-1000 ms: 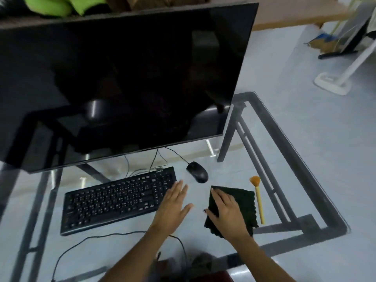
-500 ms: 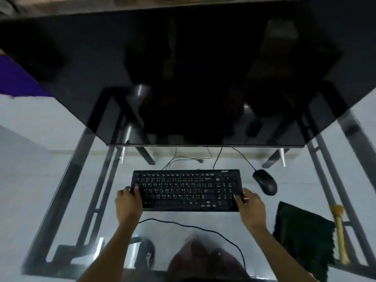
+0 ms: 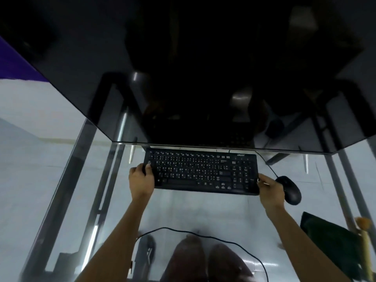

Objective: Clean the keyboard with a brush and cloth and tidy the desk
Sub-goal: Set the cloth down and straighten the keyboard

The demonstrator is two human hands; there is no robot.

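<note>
Two bare hands grip a black keyboard (image 3: 201, 171) at its short ends on a glass-topped desk (image 3: 61, 180). The left hand (image 3: 141, 180) wraps its fingers over the left edge, the thumb lying on the outermost keys and the other fingers curled under the side. The right hand (image 3: 270, 190) closes on the near right corner, thumb on top of the frame, the remaining fingers hidden beneath it. The keyboard is a full-size slab with a number pad on its right, flat dark keys and pale legends too small and blurred to read; a pale logo sits at its far right corner, its letters too soft to make out. It lies square to the viewer, its far edge just under the lower rim of a large dark monitor (image 3: 183, 68) that fills the upper part of the view. A black mouse (image 3: 290, 190) rests just beside the right hand, its thin cable running up toward the monitor. Near the right edge a dark green cloth (image 3: 333, 245) lies flat on the glass, and along its right side is a brush (image 3: 364, 237) with orange bristles and a pale yellowish handle, partly cut off by the frame. A black cable (image 3: 203, 236) loops across the near part of the glass.
</note>
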